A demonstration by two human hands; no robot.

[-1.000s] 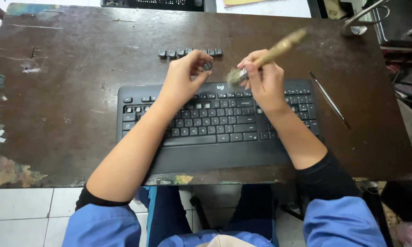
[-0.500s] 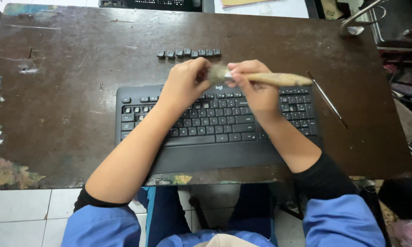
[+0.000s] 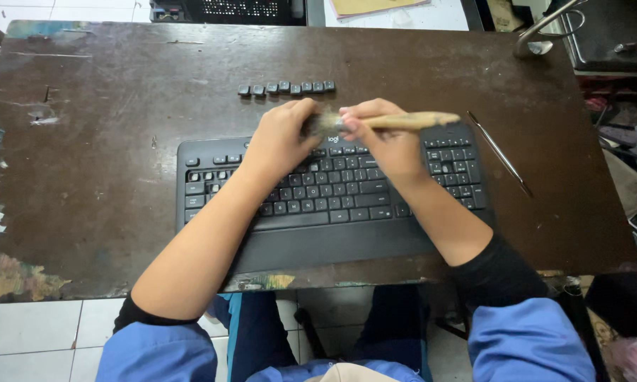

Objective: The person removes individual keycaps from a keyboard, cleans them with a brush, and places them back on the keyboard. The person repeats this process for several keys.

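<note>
A black keyboard (image 3: 332,194) lies on the dark brown table (image 3: 120,141) in front of me. My right hand (image 3: 385,141) grips a wooden-handled brush (image 3: 417,121) that lies level, handle pointing right. Its bristles (image 3: 324,124) press against the fingertips of my left hand (image 3: 279,138). That hand is pinched above the keyboard's top row on a small dark keycap, which the bristles mostly hide. A row of several loose keycaps (image 3: 286,88) sits on the table just beyond the keyboard.
A thin metal tool (image 3: 501,154) lies on the table right of the keyboard. A metal handle and a dark box (image 3: 601,35) stand at the far right corner. Paint stains mark the table's left edge (image 3: 0,269). White floor tiles show below.
The brush has swung from pointing up and right to lying level. Its bristles have moved left onto my left fingertips. Both hands stay above the keyboard's top row.
</note>
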